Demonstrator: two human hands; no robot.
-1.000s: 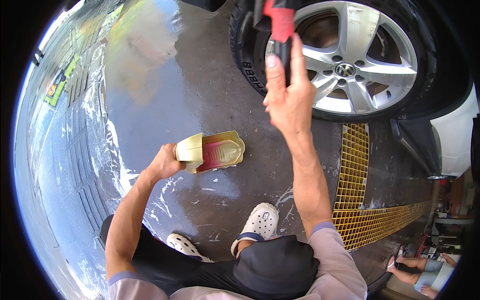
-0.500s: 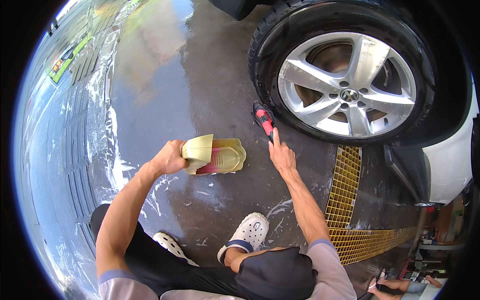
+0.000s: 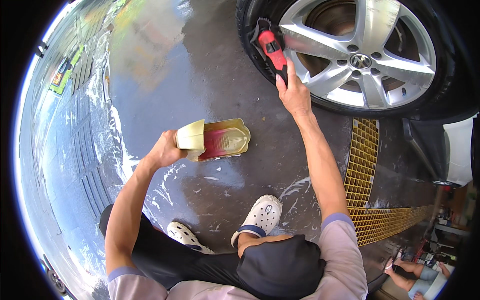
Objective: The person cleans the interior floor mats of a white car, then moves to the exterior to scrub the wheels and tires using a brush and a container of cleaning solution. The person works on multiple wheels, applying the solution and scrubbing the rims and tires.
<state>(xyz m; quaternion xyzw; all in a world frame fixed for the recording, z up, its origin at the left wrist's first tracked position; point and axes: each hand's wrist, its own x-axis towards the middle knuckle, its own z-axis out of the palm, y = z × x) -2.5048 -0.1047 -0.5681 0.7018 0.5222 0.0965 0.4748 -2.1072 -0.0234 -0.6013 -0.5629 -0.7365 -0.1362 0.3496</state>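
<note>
My left hand (image 3: pixel 167 150) is closed around the end of a yellowish, cut-open plastic jug (image 3: pixel 191 136). Pink liquid (image 3: pixel 216 144) shows inside its open side. The jug is low over the wet floor, and I cannot tell whether it rests there. A red and black brush (image 3: pixel 272 47) is in my right hand (image 3: pixel 296 97), which grips the lower end of its handle. Its dark bristle head, partly hidden by the handle, is at the sidewall of a black car tyre (image 3: pixel 245 37). Inside the tyre sits a silver five-spoke wheel (image 3: pixel 325 80).
White foam streaks (image 3: pixel 167 190) mark the dark wet floor (image 3: pixel 210 85). Yellow drain grating (image 3: pixel 362 165) runs beside the car and turns right. My feet wear white perforated clogs (image 3: pixel 262 215). Another person's legs (image 3: pixel 402 270) show at the lower right.
My right hand has carried the brush up and forward from the floor beside the tyre to its sidewall. The left hand still holds the jug. The view has shifted slightly.
</note>
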